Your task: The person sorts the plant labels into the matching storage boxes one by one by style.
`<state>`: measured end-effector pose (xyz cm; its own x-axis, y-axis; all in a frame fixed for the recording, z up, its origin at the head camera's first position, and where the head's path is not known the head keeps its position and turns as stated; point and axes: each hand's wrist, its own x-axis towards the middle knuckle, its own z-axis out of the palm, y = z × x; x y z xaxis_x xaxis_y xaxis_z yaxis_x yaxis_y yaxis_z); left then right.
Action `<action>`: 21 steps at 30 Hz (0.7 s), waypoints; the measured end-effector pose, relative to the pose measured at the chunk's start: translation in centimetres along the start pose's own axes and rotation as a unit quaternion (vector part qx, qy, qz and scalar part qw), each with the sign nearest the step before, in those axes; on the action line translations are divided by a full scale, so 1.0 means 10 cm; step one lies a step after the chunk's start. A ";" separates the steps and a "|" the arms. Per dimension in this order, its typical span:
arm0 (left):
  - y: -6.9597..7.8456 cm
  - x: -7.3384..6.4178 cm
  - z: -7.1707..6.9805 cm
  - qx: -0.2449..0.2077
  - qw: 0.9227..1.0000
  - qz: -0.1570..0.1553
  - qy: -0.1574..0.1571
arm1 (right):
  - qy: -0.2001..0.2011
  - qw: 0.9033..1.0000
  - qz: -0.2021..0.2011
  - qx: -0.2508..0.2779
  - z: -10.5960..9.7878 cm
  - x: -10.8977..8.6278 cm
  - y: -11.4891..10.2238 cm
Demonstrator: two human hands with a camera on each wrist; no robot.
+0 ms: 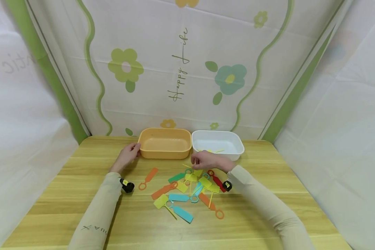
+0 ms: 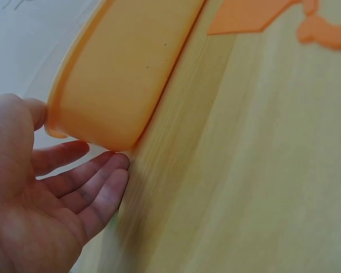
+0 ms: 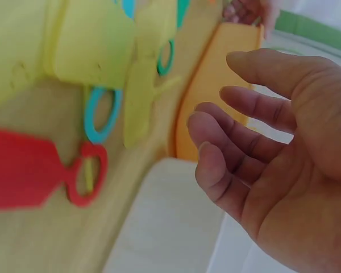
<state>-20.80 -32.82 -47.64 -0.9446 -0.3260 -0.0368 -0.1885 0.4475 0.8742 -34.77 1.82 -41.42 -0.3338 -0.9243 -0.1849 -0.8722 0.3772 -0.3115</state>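
My left hand [image 1: 128,157] is at the left end of an orange bin [image 1: 165,155]. In the left wrist view its thumb touches the bin's rim, and its loosely bent fingers [image 2: 96,196] lie against or close by the end wall. My right hand [image 1: 207,160] hovers above the pile, in front of a white bin [image 1: 235,157]. The right wrist view shows its fingers [image 3: 216,176] loosely curled with nothing between them. Below lie flat plastic tags, among them a red tag [image 3: 23,170] with a ring and yellow tags [image 3: 94,45]. A few thin yellow pieces [image 1: 219,151] are inside the white bin.
Several orange, blue, green and yellow tags overlap mid-table, including a blue tag [image 1: 182,214] at the front and a green tag [image 1: 176,177]. A lone orange tag [image 1: 150,175] lies apart at left. The bins stand side by side against the printed curtain [image 1: 156,111].
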 end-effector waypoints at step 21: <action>-0.04 0.02 0.00 0.002 1.000 0.000 0.002 | -0.044 0.998 -0.002 -0.046 0.34 0.08 -0.22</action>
<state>-20.96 -33.02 -47.98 -0.9434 -0.3298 -0.0338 -0.1888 0.4506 0.8725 -31.93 0.45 -44.10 -0.3005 -0.9157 -0.2667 -0.9039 0.3627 -0.2268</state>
